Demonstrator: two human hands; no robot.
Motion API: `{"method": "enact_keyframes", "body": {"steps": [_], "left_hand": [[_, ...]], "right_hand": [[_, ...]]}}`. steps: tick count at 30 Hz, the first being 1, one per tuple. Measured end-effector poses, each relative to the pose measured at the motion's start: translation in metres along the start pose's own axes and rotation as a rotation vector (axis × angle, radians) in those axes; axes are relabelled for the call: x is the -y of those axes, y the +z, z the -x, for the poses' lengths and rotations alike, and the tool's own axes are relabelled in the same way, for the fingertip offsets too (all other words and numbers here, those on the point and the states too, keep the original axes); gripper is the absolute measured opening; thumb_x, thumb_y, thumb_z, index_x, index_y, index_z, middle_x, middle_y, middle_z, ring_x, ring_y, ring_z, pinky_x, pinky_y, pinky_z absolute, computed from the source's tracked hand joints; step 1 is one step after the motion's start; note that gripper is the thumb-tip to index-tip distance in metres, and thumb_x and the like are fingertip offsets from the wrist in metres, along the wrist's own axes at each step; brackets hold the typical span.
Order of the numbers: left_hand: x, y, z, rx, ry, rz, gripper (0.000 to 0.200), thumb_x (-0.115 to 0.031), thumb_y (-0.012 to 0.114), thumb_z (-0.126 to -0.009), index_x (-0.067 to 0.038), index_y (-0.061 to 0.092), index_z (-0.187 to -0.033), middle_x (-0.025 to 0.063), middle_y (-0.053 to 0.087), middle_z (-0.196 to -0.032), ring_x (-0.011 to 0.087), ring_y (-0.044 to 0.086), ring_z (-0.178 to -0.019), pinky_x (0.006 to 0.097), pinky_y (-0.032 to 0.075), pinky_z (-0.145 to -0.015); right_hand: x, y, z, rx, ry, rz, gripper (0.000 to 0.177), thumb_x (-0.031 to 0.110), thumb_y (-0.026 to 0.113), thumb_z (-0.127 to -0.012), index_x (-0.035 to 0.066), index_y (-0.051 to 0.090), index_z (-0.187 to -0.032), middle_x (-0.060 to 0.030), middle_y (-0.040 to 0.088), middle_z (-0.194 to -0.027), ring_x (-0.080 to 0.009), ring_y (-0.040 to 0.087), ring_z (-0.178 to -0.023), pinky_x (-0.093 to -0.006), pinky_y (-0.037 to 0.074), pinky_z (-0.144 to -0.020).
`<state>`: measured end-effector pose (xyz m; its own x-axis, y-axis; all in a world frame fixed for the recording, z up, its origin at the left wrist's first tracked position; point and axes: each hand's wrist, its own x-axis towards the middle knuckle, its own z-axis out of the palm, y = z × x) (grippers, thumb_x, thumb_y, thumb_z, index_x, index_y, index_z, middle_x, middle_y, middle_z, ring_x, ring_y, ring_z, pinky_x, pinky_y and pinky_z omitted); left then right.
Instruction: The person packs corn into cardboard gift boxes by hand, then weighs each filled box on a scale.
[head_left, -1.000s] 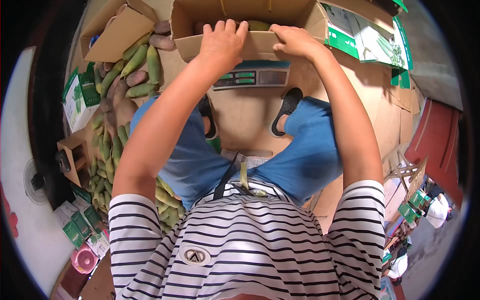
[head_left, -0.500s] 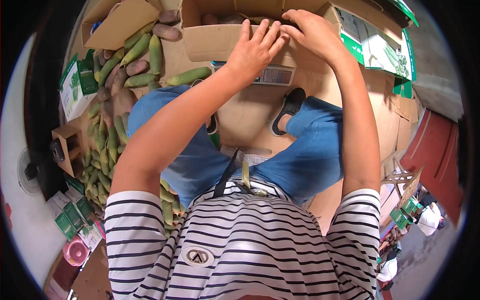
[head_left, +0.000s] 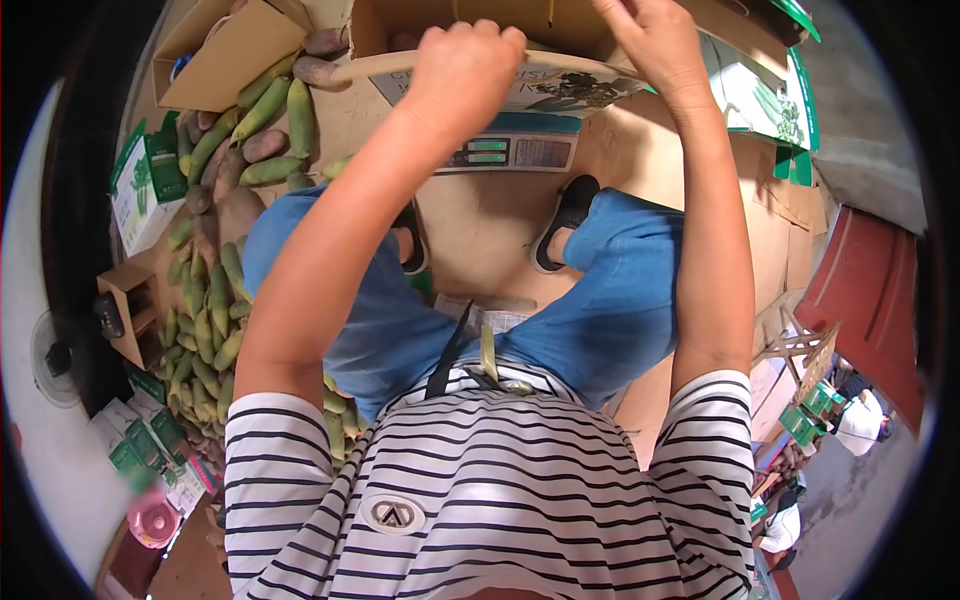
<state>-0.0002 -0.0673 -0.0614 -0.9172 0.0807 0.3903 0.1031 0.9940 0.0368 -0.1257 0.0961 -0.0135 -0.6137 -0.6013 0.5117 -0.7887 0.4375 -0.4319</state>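
My left hand (head_left: 465, 70) is closed around the upper edge of a cardboard box flap (head_left: 570, 85). The flap stands raised, its printed outer face towards me. Past it, the inside of the cardboard box (head_left: 395, 20) is partly visible, its contents mostly hidden. My right hand (head_left: 658, 45) is over the box's right side, thumb apart from the fingers; the frame's top edge cuts off some fingertips. I see nothing held in it. Beneath the flap sits a scale (head_left: 515, 150) with lit green displays.
Green and reddish long root vegetables (head_left: 265, 110) lie heaped to the left. An open carton (head_left: 230, 55) stands at upper left, a printed green-and-white carton (head_left: 765, 95) at right. Two people (head_left: 860, 420) are far off at lower right.
The front flap has swung up, exposing its printed face and the scale's displays. My left hand has moved from lying on the flap to gripping it; my right hand has shifted up and right.
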Motion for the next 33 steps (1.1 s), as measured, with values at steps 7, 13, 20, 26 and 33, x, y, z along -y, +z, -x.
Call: {"method": "enact_keyframes", "body": {"steps": [7, 13, 20, 26, 33], "left_hand": [[0.001, -0.001, -0.004, 0.03, -0.009, 0.026, 0.013, -0.003, 0.06, -0.073, -0.006, 0.058, -0.085, 0.0089, 0.062, -0.08, 0.0273, 0.064, -0.079, 0.0394, 0.05, -0.064], [-0.002, -0.006, -0.004, 0.126, -0.038, 0.047, 0.019, -0.004, 0.062, -0.072, -0.006, 0.06, -0.091, 0.009, 0.063, -0.084, 0.0282, 0.063, -0.082, 0.04, 0.049, -0.068], [0.019, -0.058, 0.0, 0.138, -0.121, 0.113, 0.029, -0.026, 0.069, -0.078, -0.005, 0.061, -0.096, 0.0117, 0.063, -0.091, 0.0302, 0.062, -0.091, 0.0414, 0.049, -0.074], [0.102, -0.144, 0.108, -0.167, -0.579, 0.483, 0.028, -0.029, 0.06, -0.086, -0.002, 0.067, -0.093, 0.0111, 0.066, -0.07, 0.0271, 0.065, -0.077, 0.0346, 0.05, -0.068], [0.167, -0.021, 0.409, 0.78, -1.089, 0.069, 0.04, -0.033, 0.063, -0.083, -0.001, 0.057, -0.106, 0.0236, 0.061, -0.105, 0.0407, 0.058, -0.099, 0.0487, 0.047, -0.081]], "right_hand": [[0.0, 0.004, -0.044, -0.089, -0.071, 0.14, 0.027, 0.013, 0.062, -0.084, 0.003, 0.06, -0.109, -0.0155, 0.06, -0.106, -0.0304, 0.061, -0.094, -0.0369, 0.05, -0.081], [-0.028, 0.03, -0.081, 0.051, -0.215, 0.417, 0.049, 0.018, 0.068, -0.078, 0.005, 0.052, -0.122, -0.0181, 0.047, -0.131, -0.0364, 0.047, -0.119, -0.042, 0.041, -0.099], [0.026, 0.034, -0.056, 0.265, -0.081, 0.159, 0.031, 0.024, 0.057, -0.093, 0.004, 0.06, -0.116, -0.0132, 0.066, -0.11, -0.0264, 0.064, -0.099, -0.0329, 0.048, -0.087], [-0.008, 0.045, 0.031, 0.598, 0.126, 0.144, 0.062, 0.04, 0.066, -0.083, 0.006, 0.049, -0.132, -0.0202, 0.056, -0.125, -0.0349, 0.051, -0.119, -0.0401, 0.039, -0.101], [-0.026, 0.06, 0.045, 0.782, 0.138, 0.281, 0.062, 0.038, 0.068, -0.08, 0.009, 0.047, -0.131, -0.0184, 0.058, -0.122, -0.0342, 0.053, -0.116, -0.0427, 0.042, -0.097]]}}
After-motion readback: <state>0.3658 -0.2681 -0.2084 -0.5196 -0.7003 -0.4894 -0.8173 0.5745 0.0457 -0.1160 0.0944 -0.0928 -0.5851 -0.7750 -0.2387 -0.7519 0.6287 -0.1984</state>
